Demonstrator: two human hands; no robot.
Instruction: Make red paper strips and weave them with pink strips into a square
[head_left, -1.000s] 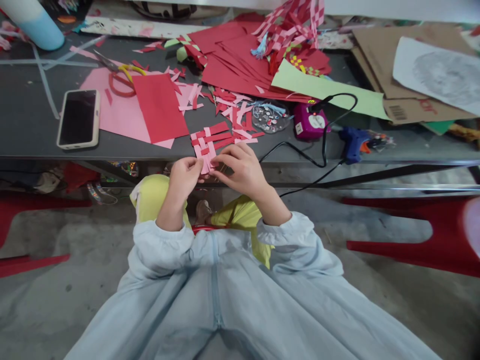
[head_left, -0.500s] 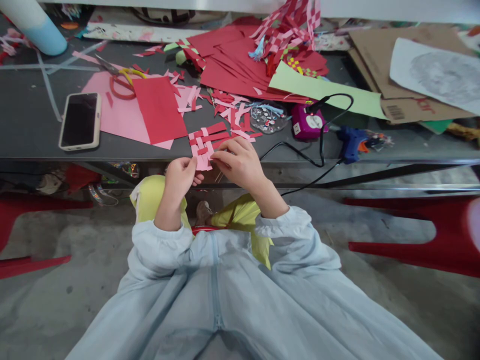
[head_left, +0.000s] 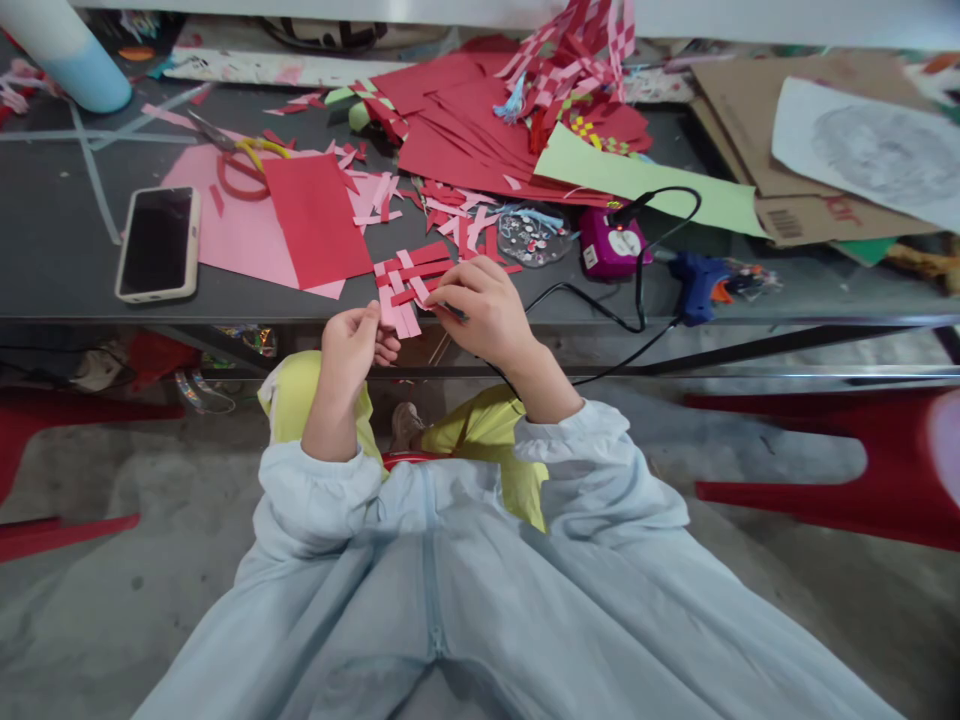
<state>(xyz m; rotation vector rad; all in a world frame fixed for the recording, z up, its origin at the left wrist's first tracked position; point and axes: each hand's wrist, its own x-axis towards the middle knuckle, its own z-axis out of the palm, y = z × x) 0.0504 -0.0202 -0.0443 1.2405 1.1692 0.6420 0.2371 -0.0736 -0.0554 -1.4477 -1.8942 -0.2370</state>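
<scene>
A small woven piece of pink and red paper strips (head_left: pixel 401 315) lies at the table's front edge, its lower end overhanging. Several red strips stick out loose on its right side. My left hand (head_left: pixel 347 348) is at its left edge, the thumb against the border and the other fingers curled by the lower corner. With thumb and fingertips pinched together, my right hand (head_left: pixel 486 312) holds the right side of the weave. Those fingertips partly hide the strip ends. A red paper sheet (head_left: pixel 319 220) lies just beyond, on a larger pink sheet (head_left: pixel 240 235).
Left of the sheets is a phone (head_left: pixel 158 243); scissors (head_left: pixel 244 165) lie on the pink sheet. Paper scraps (head_left: pixel 457 210), a clear dish of beads (head_left: pixel 534 235), a purple box (head_left: pixel 611 242) and a blue glue gun (head_left: pixel 699 285) with a black cable fill the right side.
My left hand has drawn back slightly to the left, its thumb moving from the face of the weave to the border. The right hand has shifted a little up and right.
</scene>
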